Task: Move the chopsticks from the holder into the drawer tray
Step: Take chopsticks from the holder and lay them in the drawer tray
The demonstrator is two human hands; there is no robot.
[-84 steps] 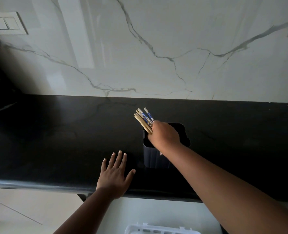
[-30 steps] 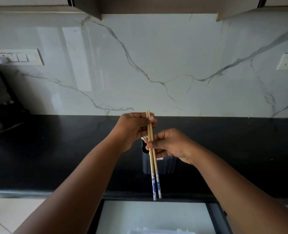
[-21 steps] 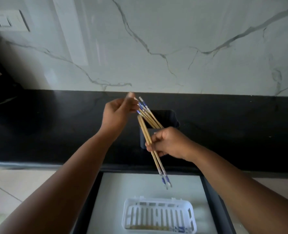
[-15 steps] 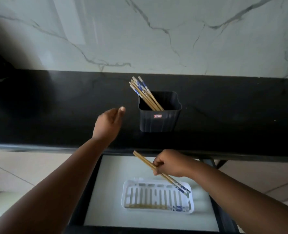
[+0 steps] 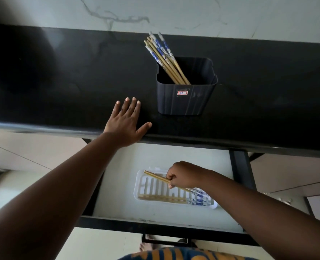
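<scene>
Our right hand [image 5: 181,174] grips a pair of chopsticks [image 5: 156,177] low over the white tray [image 5: 139,182] in the open drawer [image 5: 118,203], angled to lie beside those already there. Our left hand [image 5: 126,122] rests flat and spread on the table [image 5: 61,81], likely for support; more stay in the holder [image 5: 185,99].

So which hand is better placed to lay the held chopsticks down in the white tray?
The right hand. It grips the chopsticks directly over the tray in the open drawer. The left hand lies flat and empty on the counter, beside the holder.
</scene>
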